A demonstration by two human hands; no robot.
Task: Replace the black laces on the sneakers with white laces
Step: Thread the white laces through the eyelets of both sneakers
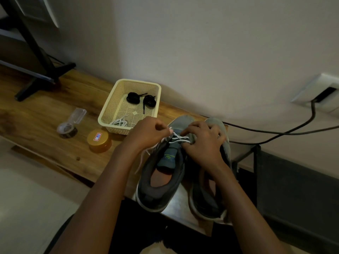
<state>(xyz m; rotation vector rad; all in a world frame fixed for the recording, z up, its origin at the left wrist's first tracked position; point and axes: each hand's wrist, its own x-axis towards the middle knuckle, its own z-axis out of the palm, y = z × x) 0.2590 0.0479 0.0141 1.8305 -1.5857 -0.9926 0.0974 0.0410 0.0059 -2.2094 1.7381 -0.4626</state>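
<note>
Two grey sneakers stand side by side at the table's near edge, the left sneaker (159, 182) and the right sneaker (209, 195). A white lace (178, 138) is threaded across the lower eyelets of the left sneaker, and one loose end trails down its left side. My left hand (148, 133) pinches this lace near the eyelets. My right hand (203, 142) lies over the gap between the two sneakers, its fingertips at the lace on the left sneaker's right side. Two coiled black laces (141, 99) lie in the cream basket (110, 114), with a bundled white lace (120, 122) at its near corner.
An amber jar (100, 141) with a labelled lid and a roll of tape (67, 129) with a clear plastic piece sit left of the basket on the wooden table (45, 110). A black stand (42, 70) is at the back left. A black cable (284, 132) runs from a wall socket at right.
</note>
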